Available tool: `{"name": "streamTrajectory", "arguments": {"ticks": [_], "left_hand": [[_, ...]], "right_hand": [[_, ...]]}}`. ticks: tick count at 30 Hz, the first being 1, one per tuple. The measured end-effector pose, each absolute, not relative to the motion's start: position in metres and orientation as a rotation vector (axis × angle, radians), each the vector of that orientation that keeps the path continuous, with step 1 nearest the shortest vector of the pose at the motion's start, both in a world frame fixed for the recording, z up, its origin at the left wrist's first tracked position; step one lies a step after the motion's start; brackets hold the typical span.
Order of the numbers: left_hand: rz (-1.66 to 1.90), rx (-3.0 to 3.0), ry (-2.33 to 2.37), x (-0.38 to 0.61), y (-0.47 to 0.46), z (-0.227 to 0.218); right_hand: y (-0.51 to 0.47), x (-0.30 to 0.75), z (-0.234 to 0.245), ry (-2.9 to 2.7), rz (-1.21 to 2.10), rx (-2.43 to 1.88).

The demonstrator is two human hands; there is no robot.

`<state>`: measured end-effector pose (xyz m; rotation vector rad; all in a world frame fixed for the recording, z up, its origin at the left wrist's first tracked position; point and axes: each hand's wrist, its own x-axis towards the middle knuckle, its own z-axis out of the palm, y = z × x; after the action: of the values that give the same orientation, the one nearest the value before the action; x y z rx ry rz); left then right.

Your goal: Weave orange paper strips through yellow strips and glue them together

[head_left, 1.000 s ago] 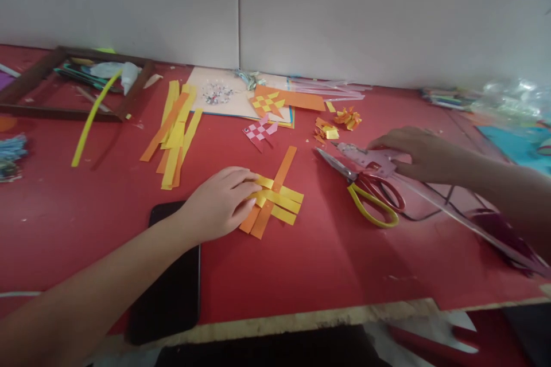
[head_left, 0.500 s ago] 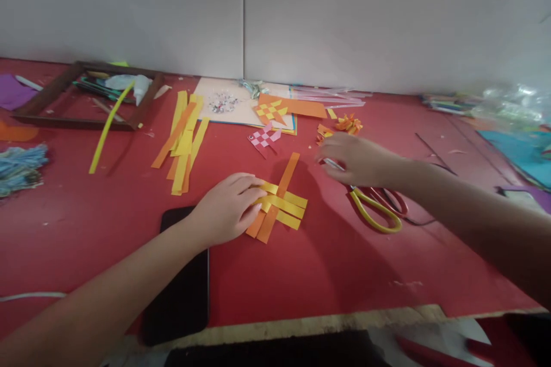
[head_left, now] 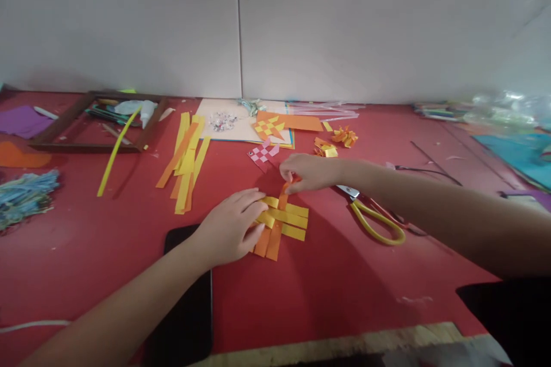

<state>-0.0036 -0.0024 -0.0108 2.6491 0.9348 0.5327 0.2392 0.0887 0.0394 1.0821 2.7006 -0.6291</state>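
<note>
My left hand [head_left: 230,226] presses and grips the left side of a woven piece of yellow and orange paper strips [head_left: 293,217] lying on the red table. Its fingers hide that side of the weave. At the upper end of the weave, my right hand [head_left: 314,173] pinches an upright orange paper strip [head_left: 283,199] between thumb and fingertips. Scissors [head_left: 376,223] with yellow and red handles lie under and beside my right forearm. Just beyond my hands is a pink checked paper fish [head_left: 263,152].
A black phone [head_left: 189,309] lies beneath my left forearm. Loose yellow and orange strips [head_left: 185,160] lie at left, near a brown wooden frame [head_left: 92,146]. An orange checked fish [head_left: 267,126], curled paper scraps [head_left: 344,136] and clear sticks [head_left: 327,110] sit at the back.
My right hand has moved left from near the scissors and scraps to the orange strip and taken hold of it. My left hand stays on the weave. The view has tilted up slightly.
</note>
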Motion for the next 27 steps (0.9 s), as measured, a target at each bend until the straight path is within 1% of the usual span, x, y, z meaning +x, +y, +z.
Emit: {"name": "streamTrajectory", "arguments": {"ticks": [3, 7, 11, 13, 18, 23, 27], "left_hand": [[0.522, 2.674, 0.946, -0.003, -0.003, -0.008], [0.508, 2.722, 0.965, -0.002, -0.004, -0.004], [0.467, 2.766, 0.986, 0.001, -0.006, -0.004], [0.450, 2.787, 0.997, 0.002, -0.006, -0.004], [0.430, 2.804, 0.979, 0.002, -0.007, -0.001], [0.467, 2.765, 1.005, 0.002, -0.007, 0.000], [0.485, 2.767, 1.066, 0.003, -0.006, -0.003]], "right_hand": [[0.088, 0.239, 0.051, 2.676, -0.754, 1.184], [0.079, 0.237, 0.063, 2.731, -0.926, 1.441], [0.057, 0.232, 0.057, 2.842, -1.083, 1.697], [0.043, 0.229, 0.048, 2.886, -1.103, 1.745], [0.003, 0.228, 0.025, 3.214, -0.819, 1.665], [-0.029, 0.226, 0.006, 3.343, -0.506, 1.653], [-0.041, 0.223, -0.002, 3.465, -0.291, 1.492]]}}
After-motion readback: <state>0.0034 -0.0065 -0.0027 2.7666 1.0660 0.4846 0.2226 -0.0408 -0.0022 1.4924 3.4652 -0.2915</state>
